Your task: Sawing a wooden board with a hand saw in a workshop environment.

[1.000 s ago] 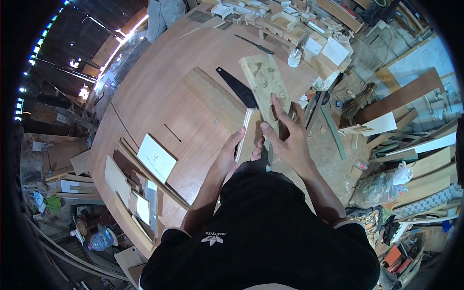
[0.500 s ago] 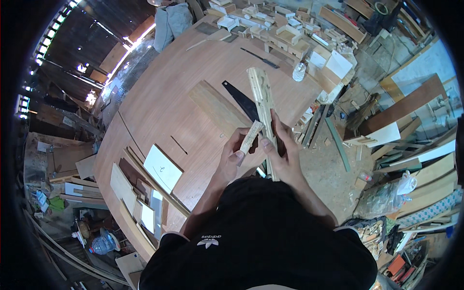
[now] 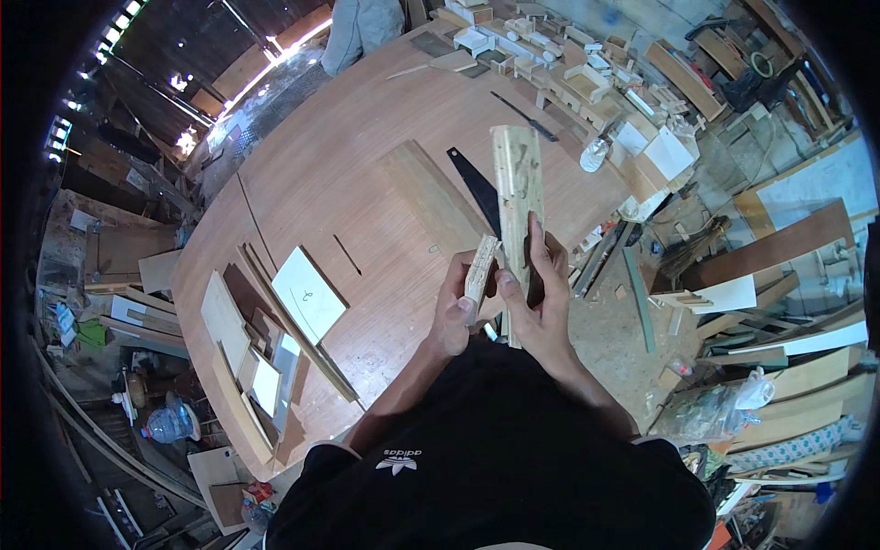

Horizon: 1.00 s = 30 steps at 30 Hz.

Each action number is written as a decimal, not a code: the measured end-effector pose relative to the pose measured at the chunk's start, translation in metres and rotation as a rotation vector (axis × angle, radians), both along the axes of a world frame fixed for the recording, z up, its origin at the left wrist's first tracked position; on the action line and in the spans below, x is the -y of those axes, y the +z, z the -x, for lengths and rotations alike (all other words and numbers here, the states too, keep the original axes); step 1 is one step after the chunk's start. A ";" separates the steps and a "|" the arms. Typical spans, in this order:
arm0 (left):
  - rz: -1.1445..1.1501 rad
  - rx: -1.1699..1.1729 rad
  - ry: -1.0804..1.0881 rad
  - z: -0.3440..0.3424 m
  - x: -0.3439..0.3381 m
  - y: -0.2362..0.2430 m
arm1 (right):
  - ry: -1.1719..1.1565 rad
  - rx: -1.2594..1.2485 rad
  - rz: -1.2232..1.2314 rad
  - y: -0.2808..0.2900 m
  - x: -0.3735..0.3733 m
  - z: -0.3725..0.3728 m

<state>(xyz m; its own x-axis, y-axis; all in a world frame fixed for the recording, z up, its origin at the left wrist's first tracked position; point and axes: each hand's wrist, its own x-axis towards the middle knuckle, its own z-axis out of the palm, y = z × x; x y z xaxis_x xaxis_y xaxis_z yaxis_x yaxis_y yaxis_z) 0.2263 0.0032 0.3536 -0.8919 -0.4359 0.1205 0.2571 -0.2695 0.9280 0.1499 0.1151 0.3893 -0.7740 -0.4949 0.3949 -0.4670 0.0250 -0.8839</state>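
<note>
My left hand [image 3: 453,307] is closed around a short, rough-faced piece of wood [image 3: 480,268], held upright in front of my chest. Beside it, my right hand [image 3: 539,298] grips a long pale wooden batten [image 3: 517,174] with dark marks along its face; the batten points away from me. The two pieces stand close together, and I cannot tell whether they touch. Beyond my hands a black saw blade [image 3: 474,187] lies on the table, its near end hidden behind the batten. Left of the saw lies a wide flat board [image 3: 423,188].
The big brown table [image 3: 312,174] bears a white panel [image 3: 310,295] and several board offcuts [image 3: 226,316] at the near left. Small wooden parts [image 3: 587,84] crowd its far right, with a clear plastic bottle [image 3: 594,154] beside them. Planks [image 3: 779,247] lean at the right.
The batten in my right hand has turned to show more of its broad face and stands more upright. The view has shifted slightly, and both hands keep their hold.
</note>
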 end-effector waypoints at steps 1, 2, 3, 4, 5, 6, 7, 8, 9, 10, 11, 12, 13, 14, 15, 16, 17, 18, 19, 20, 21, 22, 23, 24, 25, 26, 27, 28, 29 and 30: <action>0.025 -0.007 -0.026 -0.002 0.002 0.000 | 0.005 0.020 -0.006 0.001 0.001 -0.001; 0.022 -0.011 -0.027 -0.003 0.003 0.002 | 0.010 0.039 -0.012 0.002 0.001 -0.002; 0.011 -0.015 -0.049 -0.005 0.003 0.004 | 0.009 0.035 -0.014 0.003 0.000 -0.004; 0.000 -0.019 -0.072 -0.007 0.003 0.006 | 0.012 0.023 -0.012 0.004 -0.001 -0.004; -0.001 -0.024 -0.072 -0.008 0.002 0.008 | 0.014 0.012 -0.009 0.006 -0.001 -0.005; -0.029 -0.011 -0.084 -0.009 0.001 0.011 | 0.014 0.008 -0.011 0.006 -0.001 -0.005; -0.056 0.002 -0.092 -0.012 0.000 0.013 | -0.009 -0.042 -0.010 0.007 -0.002 -0.006; -0.058 -0.001 -0.089 -0.015 0.000 0.012 | -0.032 -0.091 -0.010 0.007 -0.003 -0.006; -0.115 0.012 -0.098 -0.018 0.000 0.010 | -0.029 -0.094 -0.011 0.009 -0.003 -0.008; -0.173 0.026 -0.108 -0.020 0.000 0.011 | -0.033 -0.109 -0.018 0.010 -0.003 -0.010; -0.175 0.023 -0.106 -0.023 0.000 0.012 | -0.037 -0.123 -0.025 0.012 -0.003 -0.012; -0.187 0.026 -0.114 -0.026 0.001 0.014 | -0.035 -0.125 -0.027 0.013 -0.002 -0.013; -0.199 0.030 -0.123 -0.029 0.001 0.018 | -0.022 -0.149 -0.041 0.014 0.000 -0.013; -0.201 0.029 -0.121 -0.032 0.001 0.022 | -0.008 -0.172 -0.055 0.015 0.001 -0.014; -0.222 0.031 -0.107 -0.035 0.000 0.027 | -0.006 -0.173 -0.056 0.015 0.001 -0.017; -0.243 0.031 -0.093 -0.038 0.001 0.029 | 0.010 -0.197 -0.061 0.015 0.002 -0.020; -0.245 0.031 -0.091 -0.041 0.002 0.028 | 0.026 -0.221 -0.066 0.015 0.003 -0.023; -0.294 0.033 -0.074 -0.044 0.004 0.027 | 0.027 -0.221 -0.067 0.014 0.004 -0.027; -0.343 0.034 -0.060 -0.047 0.005 0.027 | 0.033 -0.245 -0.098 0.013 0.005 -0.031; -0.345 0.034 -0.062 -0.052 0.008 0.023 | 0.039 -0.269 -0.129 0.012 0.006 -0.035; -0.364 0.041 -0.081 -0.059 0.012 0.014 | 0.037 -0.270 -0.131 0.012 0.006 -0.039; -0.384 0.047 -0.100 -0.064 0.017 0.007 | 0.041 -0.144 -0.079 0.010 0.006 -0.042; -0.385 0.044 -0.105 -0.067 0.024 0.000 | 0.044 -0.019 -0.026 0.009 0.007 -0.045; -0.417 -0.082 -0.234 -0.067 0.033 -0.007 | 0.015 -0.002 0.020 0.000 0.009 -0.044; -0.451 -0.207 -0.362 -0.068 0.036 -0.005 | 0.010 -0.002 0.016 0.001 0.010 -0.044; -0.525 -0.124 -0.279 -0.072 0.031 0.005 | -0.015 -0.089 -0.012 0.004 0.011 -0.043; -0.530 -0.124 -0.285 -0.074 0.032 0.003 | -0.040 -0.176 -0.040 0.004 0.012 -0.044; -0.635 -0.161 -0.363 -0.077 0.033 0.002 | -0.050 -0.222 -0.030 0.002 0.014 -0.047; -0.740 -0.199 -0.442 -0.080 0.034 0.002 | -0.052 -0.224 -0.033 0.002 0.014 -0.050; -0.742 -0.200 -0.444 -0.084 0.036 0.004 | -0.065 -0.282 -0.113 0.002 0.014 -0.052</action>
